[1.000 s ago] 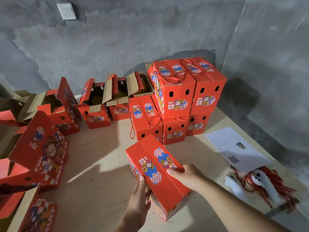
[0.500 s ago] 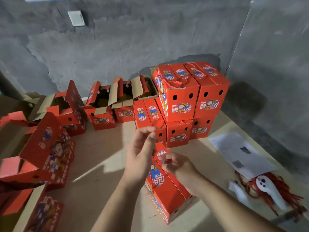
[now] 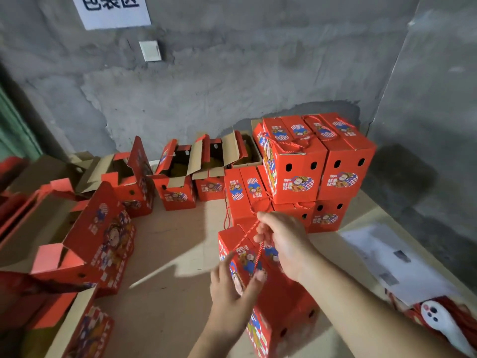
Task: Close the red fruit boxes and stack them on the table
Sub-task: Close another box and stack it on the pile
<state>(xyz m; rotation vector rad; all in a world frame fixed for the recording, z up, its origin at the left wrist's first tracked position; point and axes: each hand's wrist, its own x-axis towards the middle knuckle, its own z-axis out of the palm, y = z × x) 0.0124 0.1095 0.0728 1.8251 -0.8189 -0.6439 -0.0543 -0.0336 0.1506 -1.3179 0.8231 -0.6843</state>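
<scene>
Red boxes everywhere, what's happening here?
A person is packing red fruit boxes. Their right hand pinches the red cord handle of the closed box in front of them, while the left hand steadies its side. Closed boxes are stacked by the wall; several open boxes wait on the left.

**Two bare forearms, no sleeves in view**

Both arms enter from the lower edge uncovered from wrist to as far up as the picture reaches. The left hand [image 3: 233, 285] and right hand [image 3: 282, 244] wear no gloves. No watch, ring or band shows, though motion blur on the left fingers may hide small details.
</scene>
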